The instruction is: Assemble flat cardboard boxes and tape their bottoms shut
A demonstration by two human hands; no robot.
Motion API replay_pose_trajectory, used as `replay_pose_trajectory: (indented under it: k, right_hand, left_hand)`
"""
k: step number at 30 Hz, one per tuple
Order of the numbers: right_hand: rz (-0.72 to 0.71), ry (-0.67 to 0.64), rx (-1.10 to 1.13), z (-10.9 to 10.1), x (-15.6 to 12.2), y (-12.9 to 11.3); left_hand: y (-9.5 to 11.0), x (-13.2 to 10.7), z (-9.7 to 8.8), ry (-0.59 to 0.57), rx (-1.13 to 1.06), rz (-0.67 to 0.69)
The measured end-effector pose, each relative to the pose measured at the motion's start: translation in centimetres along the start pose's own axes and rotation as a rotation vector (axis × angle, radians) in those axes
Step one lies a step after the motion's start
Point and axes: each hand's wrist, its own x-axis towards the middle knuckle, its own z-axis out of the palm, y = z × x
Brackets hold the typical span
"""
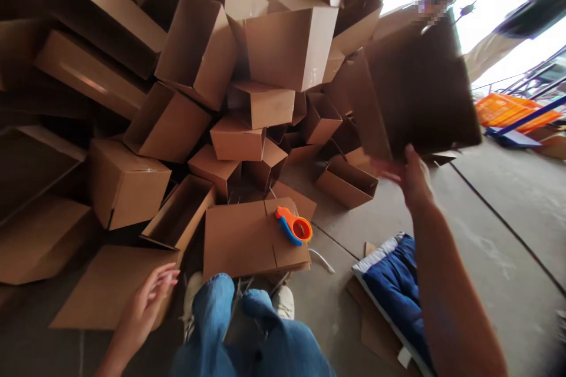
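Observation:
My right hand (pixel 409 179) is raised at the right, its fingers spread just under the lower edge of an open cardboard box (pixel 420 94) that hangs tilted in the air; whether hand and box touch I cannot tell. My left hand (pixel 144 303) hovers low at the left, fingers loosely apart, holding nothing, over a flat cardboard sheet (pixel 106 288). In front of my knees lies a stack of flattened boxes (pixel 247 238) with an orange and blue tape dispenser (pixel 294 227) on top.
A tall heap of assembled cardboard boxes (pixel 198 70) fills the left and back. A blue cushion (pixel 398 288) lies on the concrete floor at my right. Orange crates (pixel 508 109) and a blue frame stand at the far right.

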Motion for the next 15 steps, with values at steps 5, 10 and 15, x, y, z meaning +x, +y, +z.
replay_pose_trajectory:
  k: [5, 10, 15]
  right_hand:
    - [0.089, -0.173, -0.329, 7.2, 2.9, -1.2]
    - [0.070, -0.589, -0.358, 13.9, -4.4, 9.4]
    - [-0.142, -0.507, -0.387, 17.3, -10.4, 17.8]
  left_hand:
    - [-6.2, 0.5, -2.4, 0.177, 0.005, -0.146]
    - [-10.4, 4.2, -4.7, 0.319, 0.028, -0.145]
    - [-9.2, 10.8, -5.1, 0.372, 0.021, -0.104]
